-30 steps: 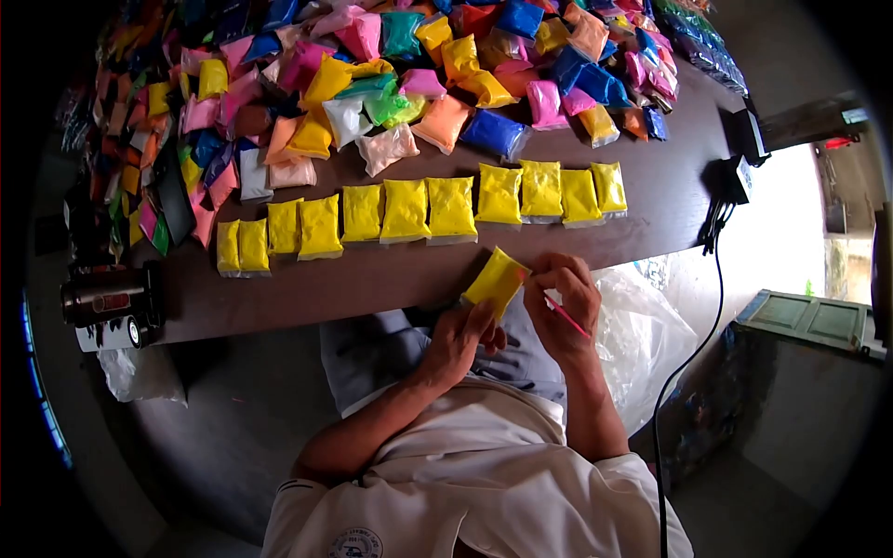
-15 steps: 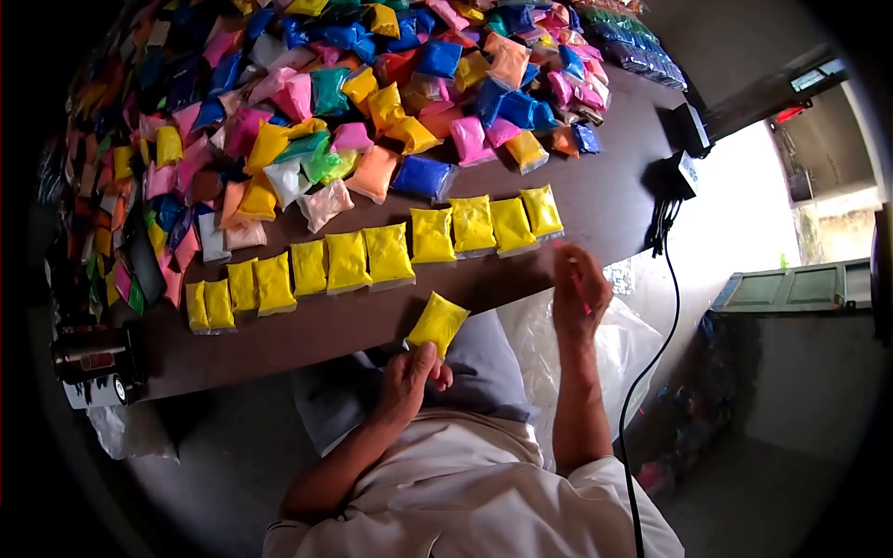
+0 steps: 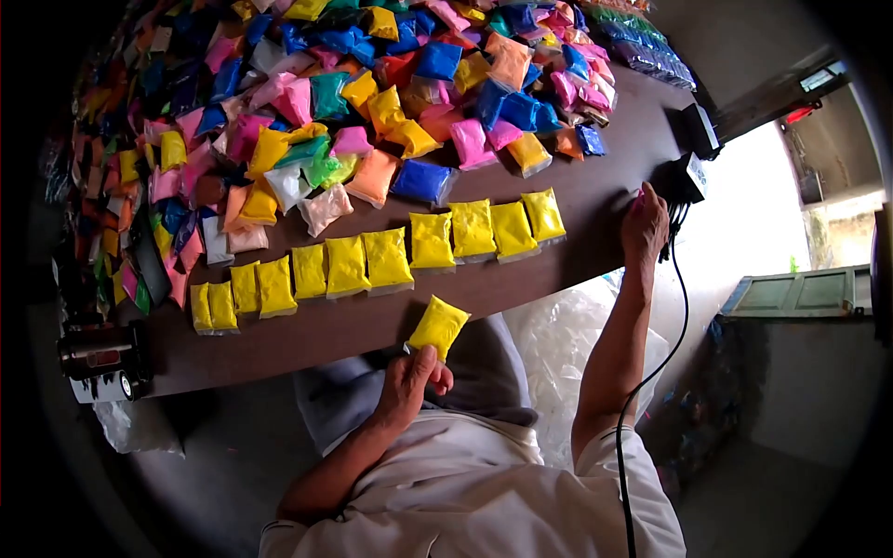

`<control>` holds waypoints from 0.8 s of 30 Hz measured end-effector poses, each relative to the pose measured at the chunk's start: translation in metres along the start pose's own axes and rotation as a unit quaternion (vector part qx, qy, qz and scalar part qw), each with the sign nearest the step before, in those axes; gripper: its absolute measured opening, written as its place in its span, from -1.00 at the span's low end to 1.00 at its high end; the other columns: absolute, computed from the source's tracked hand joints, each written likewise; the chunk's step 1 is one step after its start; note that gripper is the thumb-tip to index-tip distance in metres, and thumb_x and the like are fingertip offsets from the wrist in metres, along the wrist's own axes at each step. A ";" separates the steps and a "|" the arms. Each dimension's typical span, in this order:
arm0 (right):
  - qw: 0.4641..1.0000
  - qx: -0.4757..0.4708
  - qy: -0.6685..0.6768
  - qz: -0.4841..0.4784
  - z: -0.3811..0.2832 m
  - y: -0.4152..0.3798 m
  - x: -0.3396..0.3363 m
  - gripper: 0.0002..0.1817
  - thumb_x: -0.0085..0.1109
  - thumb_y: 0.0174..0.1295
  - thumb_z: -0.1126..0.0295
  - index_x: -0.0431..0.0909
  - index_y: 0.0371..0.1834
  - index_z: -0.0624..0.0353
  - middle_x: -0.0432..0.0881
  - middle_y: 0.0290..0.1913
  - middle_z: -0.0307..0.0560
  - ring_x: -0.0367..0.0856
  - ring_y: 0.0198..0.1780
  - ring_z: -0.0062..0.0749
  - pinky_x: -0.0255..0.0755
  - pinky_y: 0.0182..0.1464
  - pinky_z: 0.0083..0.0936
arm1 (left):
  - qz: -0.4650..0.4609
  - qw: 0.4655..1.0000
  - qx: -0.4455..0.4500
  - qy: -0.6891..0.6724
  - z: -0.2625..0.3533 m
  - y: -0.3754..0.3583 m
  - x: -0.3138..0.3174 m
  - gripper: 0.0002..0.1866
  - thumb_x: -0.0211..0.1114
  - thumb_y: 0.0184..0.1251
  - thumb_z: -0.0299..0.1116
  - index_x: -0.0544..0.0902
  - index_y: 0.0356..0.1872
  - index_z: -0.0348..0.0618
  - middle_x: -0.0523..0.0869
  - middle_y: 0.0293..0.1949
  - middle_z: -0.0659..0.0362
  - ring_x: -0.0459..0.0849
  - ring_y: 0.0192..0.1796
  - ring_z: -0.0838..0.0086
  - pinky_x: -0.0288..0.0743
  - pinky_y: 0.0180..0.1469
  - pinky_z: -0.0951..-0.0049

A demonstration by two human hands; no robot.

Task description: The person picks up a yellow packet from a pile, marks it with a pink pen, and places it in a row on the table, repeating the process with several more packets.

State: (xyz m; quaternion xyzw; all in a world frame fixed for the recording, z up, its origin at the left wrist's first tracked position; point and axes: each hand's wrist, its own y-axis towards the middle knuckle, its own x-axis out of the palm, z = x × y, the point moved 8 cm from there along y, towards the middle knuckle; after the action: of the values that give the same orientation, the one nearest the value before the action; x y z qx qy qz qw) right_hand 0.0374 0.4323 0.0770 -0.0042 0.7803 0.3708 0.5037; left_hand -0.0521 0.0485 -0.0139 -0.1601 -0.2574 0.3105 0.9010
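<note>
A yellow packet [image 3: 439, 325] is pinched by its lower corner in my left hand [image 3: 415, 383], over my lap at the table's front edge. My right hand [image 3: 645, 223] is at the table's right end, beside a black box [image 3: 686, 179] with cables. Its fingers are closed, and a bit of pink shows at the fingertips; the thing itself is too small to make out. Several yellow packets [image 3: 387, 259] lie in a slanting row on the brown table [image 3: 549, 279], between my hands and the big pile.
Many coloured packets [image 3: 372, 121] are heaped across the back and left of the table. A black device [image 3: 100, 358] stands at the left corner. One black cable [image 3: 681, 316] hangs down past my right arm. Clear plastic [image 3: 567, 344] lies below the table's edge.
My right hand has moved right and farther up, from beside the row's right end to near the black box. My left hand still holds its yellow packet, almost unmoved.
</note>
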 end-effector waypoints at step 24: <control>0.667 0.233 0.653 -0.272 -0.136 -0.185 -0.055 -0.73 0.01 0.30 0.40 0.42 0.00 0.30 0.56 -0.18 -0.24 0.44 -0.11 -0.64 0.32 -0.04 -0.65 | -0.058 0.997 -0.012 0.041 0.001 0.000 0.039 -0.52 -0.01 0.36 0.01 0.38 -0.63 -0.16 0.43 -0.64 0.22 0.41 -0.51 0.56 0.28 -0.45 0.55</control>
State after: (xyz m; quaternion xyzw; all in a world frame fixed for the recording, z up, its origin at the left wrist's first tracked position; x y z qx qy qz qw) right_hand 0.0281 0.1984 0.0436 -0.3397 0.9349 -0.0741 -0.0718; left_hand -0.0264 0.0737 0.0013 -0.1685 -0.2327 0.2475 0.9253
